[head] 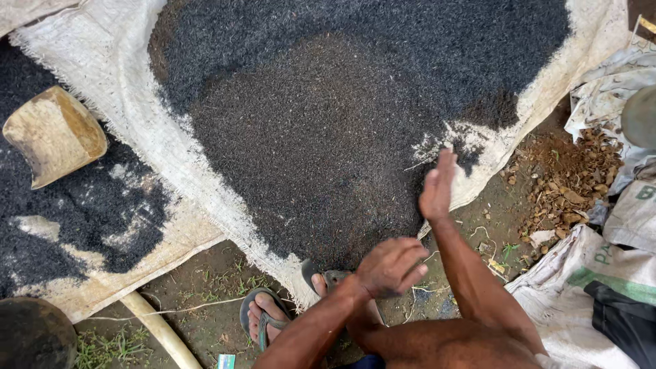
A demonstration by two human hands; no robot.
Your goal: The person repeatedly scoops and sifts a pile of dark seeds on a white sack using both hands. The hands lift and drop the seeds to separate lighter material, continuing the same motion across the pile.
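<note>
Below, the right hand (pixel 437 188) stands edge-on, fingers extended and together, gripping nothing, at the near right margin of the dark seed heap (pixel 328 130). The left hand (pixel 391 265) hovers loosely curled, empty, over the heap's near edge. Fine, blackish grains form a broad mound, widest left to right, on a white woven sack (pixel 109 61). A wooden scoop (pixel 53 133) lies on a neighbouring sack.

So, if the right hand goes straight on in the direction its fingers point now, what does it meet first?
The right hand points up and away over the edge of the white woven sack cloth. Going straight on, it would probably first meet the dark seed heap spread on that cloth, though its height above is unclear.
</note>
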